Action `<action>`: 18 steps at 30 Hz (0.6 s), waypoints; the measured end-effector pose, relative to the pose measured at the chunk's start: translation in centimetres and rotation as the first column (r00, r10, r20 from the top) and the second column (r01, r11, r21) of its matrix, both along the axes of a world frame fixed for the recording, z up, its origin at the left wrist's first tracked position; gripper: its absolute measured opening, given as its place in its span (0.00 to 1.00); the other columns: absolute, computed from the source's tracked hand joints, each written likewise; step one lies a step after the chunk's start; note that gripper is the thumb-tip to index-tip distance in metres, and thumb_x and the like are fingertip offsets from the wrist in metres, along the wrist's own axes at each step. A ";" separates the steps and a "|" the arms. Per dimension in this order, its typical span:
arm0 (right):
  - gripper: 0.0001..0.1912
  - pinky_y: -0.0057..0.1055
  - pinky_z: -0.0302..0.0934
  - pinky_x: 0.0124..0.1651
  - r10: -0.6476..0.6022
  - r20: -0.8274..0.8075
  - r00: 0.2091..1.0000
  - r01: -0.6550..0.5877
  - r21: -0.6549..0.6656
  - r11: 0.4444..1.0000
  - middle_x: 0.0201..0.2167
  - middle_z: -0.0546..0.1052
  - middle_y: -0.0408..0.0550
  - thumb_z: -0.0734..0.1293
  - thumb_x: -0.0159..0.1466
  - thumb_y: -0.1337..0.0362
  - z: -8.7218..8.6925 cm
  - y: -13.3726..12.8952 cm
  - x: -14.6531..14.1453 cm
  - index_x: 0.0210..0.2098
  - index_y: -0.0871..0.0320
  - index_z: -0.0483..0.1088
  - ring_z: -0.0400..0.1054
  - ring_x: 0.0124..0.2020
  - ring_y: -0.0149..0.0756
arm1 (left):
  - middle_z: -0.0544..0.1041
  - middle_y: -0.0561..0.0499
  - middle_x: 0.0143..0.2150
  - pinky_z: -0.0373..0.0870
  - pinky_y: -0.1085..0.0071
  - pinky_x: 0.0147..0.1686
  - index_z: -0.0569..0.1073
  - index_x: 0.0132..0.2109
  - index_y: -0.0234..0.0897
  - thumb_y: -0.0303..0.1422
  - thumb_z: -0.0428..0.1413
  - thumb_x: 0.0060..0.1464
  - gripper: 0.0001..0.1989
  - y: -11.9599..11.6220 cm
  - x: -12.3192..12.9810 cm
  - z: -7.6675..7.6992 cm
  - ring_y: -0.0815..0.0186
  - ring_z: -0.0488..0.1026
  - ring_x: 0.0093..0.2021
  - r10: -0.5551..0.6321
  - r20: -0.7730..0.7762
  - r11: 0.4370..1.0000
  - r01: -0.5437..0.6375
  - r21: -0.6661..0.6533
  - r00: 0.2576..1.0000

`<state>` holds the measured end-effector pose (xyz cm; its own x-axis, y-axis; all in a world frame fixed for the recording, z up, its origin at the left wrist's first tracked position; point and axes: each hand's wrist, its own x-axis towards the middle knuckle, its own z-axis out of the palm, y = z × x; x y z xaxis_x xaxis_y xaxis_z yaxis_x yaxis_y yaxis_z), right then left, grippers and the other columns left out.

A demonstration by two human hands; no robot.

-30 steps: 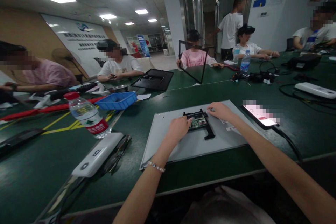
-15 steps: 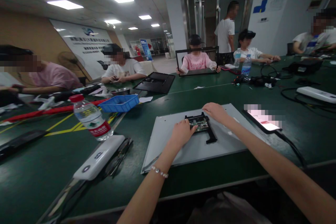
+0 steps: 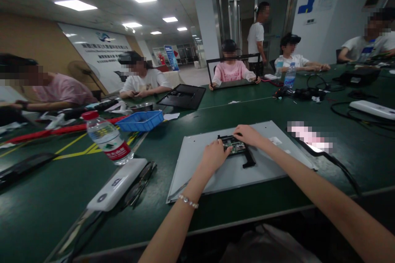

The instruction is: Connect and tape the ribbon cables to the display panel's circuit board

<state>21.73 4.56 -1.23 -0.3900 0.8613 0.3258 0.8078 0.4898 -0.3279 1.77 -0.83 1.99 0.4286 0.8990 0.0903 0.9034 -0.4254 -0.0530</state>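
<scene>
A green circuit board [image 3: 238,148] sits in a black plastic bracket [image 3: 249,160] with an arm that reaches toward me. Both rest on a flat grey metal-backed panel [image 3: 191,168]. My left hand [image 3: 215,155] grips the bracket's left side, its thumb lying over the board's edge. At the far right corner, my right hand [image 3: 249,135] has its fingers closed over the bracket; its fingertips are partly hidden. A beaded bracelet [image 3: 187,200] circles my left wrist.
Left of the panel are a white power bank [image 3: 119,183], glasses [image 3: 138,187], a water bottle [image 3: 108,139] and a blue tray [image 3: 140,122]. A lit phone [image 3: 311,139] with a cable lies right. Across the table, a person holds a black frame [image 3: 234,86]; several others sit around.
My right hand has shifted slightly left and toward me along the bracket's far edge. A pale label on the panel now shows beside it. My left hand stays put.
</scene>
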 end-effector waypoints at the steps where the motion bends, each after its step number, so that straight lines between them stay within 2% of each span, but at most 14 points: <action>1: 0.12 0.29 0.59 0.47 -0.004 -0.008 1.000 0.004 0.003 1.000 0.38 0.77 0.52 0.62 0.66 0.65 -0.1 0.1 0.0 0.37 0.58 0.79 0.69 0.43 0.39 | 0.75 0.35 0.48 0.67 0.67 0.43 0.67 0.53 0.30 0.48 0.43 0.63 0.25 0.0 0.0 0.0 0.55 0.74 0.48 0.000 0.001 1.000 0.000 -0.003 1.000; 5: 0.13 0.29 0.59 0.46 -0.028 -0.043 0.999 0.028 0.008 1.000 0.37 0.78 0.52 0.62 0.66 0.64 -0.5 0.5 0.1 0.35 0.59 0.79 0.70 0.42 0.38 | 0.75 0.35 0.48 0.67 0.66 0.43 0.67 0.53 0.29 0.47 0.43 0.63 0.25 -0.1 0.0 0.0 0.54 0.74 0.48 0.003 -0.002 1.000 -0.003 -0.004 1.000; 11: 0.10 0.29 0.60 0.47 0.001 -0.113 0.994 0.001 0.016 1.000 0.38 0.79 0.51 0.65 0.63 0.67 -1.3 1.1 0.3 0.38 0.59 0.79 0.71 0.42 0.38 | 0.75 0.36 0.48 0.68 0.67 0.42 0.68 0.53 0.29 0.47 0.44 0.63 0.25 -0.2 0.1 0.2 0.54 0.74 0.47 0.002 0.002 1.000 -0.002 -0.011 1.000; 18: 0.08 0.30 0.60 0.46 -0.005 -0.151 0.989 0.006 0.004 1.000 0.37 0.80 0.50 0.67 0.63 0.64 -1.5 1.0 0.4 0.37 0.58 0.79 0.71 0.41 0.38 | 0.76 0.36 0.47 0.68 0.66 0.42 0.68 0.52 0.29 0.47 0.44 0.63 0.25 -0.2 0.1 0.3 0.54 0.74 0.47 0.004 -0.001 1.000 -0.004 -0.016 1.000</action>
